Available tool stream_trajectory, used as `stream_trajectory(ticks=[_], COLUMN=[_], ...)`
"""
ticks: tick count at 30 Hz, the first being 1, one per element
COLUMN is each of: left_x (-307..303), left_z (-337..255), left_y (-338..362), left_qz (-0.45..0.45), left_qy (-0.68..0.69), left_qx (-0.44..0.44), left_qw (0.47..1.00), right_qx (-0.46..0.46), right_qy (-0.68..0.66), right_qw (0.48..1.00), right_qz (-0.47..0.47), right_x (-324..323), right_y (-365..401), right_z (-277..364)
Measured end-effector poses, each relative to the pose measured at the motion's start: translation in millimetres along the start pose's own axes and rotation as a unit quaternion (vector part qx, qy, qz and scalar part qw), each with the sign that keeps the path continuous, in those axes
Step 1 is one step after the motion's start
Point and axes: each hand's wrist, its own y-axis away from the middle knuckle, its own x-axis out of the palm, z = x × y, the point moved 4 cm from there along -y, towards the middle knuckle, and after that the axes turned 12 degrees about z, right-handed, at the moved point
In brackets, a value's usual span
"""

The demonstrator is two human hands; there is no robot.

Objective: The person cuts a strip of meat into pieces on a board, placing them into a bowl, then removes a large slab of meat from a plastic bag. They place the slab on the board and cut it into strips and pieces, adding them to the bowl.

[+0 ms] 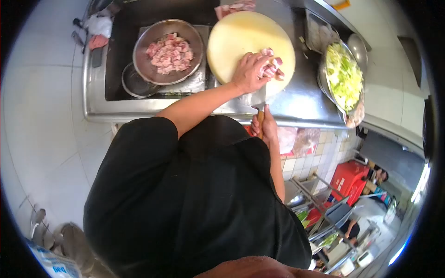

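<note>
My right hand (265, 126) is closed around the wooden handle of a cleaver (254, 99), its broad blade reaching over the front edge of the round cutting board (229, 41). My left hand (251, 73) lies over the board with fingers curled against chunks of raw meat (277, 63); part of the meat is hidden beneath it. To the left, a steel bowl (138, 55) holds cut raw meat (170, 53). Behind the board lies a slab of raw meat (235, 8).
At right on the steel counter (296, 104) stands a bowl of chopped greens (343, 76), beside a clear container (320, 34). A smaller dark bowl (134, 83) sits in the sink area. Bagged items (296, 140) are below the counter. Other people appear at lower right, near a metal rack (324, 199).
</note>
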Motion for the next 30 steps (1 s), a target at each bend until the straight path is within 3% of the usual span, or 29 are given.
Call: stream_trajectory(ticks=[7, 9, 13, 15, 17, 18, 19, 22, 23, 25, 26, 30], left_x=[-95, -119, -143, -149, -144, -145, -147, -129, -116, -69, -42, 31], left_z=[18, 42, 126, 182, 272, 275, 258, 164, 127, 88, 75, 41], left_y=[15, 27, 50, 58, 71, 67, 65, 26, 12, -1, -4, -42], left_qz=[-0.179, -0.216, -0.287, -0.279, -0.043, -0.126, -0.212, -0.178, -0.129, -0.042, -0.006, 0.094], left_qy=[0.024, -0.003, 0.094, 0.106, -0.059, -0.106, -0.15, -0.077, -0.004, 0.007, -0.02, -0.049], left_qx=[0.012, -0.023, -0.118, -0.231, -0.368, -0.354, -0.338, -0.165, -0.104, -0.004, 0.024, 0.0], left_qw=[0.984, 0.976, 0.946, 0.926, 0.927, 0.921, 0.904, 0.967, 0.986, 0.999, 0.999, 0.994], right_qx=[0.001, -0.009, 0.03, 0.045, 0.017, -0.005, -0.025, -0.079, -0.096, -0.121, -0.135, -0.143], right_qy=[0.183, 0.254, 0.311, 0.297, 0.265, 0.26, 0.258, 0.187, 0.162, 0.087, 0.07, -0.002], right_qw=[0.983, 0.967, 0.949, 0.953, 0.964, 0.965, 0.966, 0.977, 0.979, 0.979, 0.976, 0.974], right_qz=[-0.01, 0.02, 0.051, 0.033, 0.021, 0.017, 0.017, -0.059, -0.081, -0.138, -0.154, -0.174], right_x=[71, 99, 134, 139, 122, 107, 97, 41, 20, -14, -33, -93], right_y=[-6, -17, -41, -38, -31, -29, -25, 7, 17, 40, 47, 53], right_z=[55, 73, 85, 89, 88, 86, 88, 87, 82, 75, 69, 36])
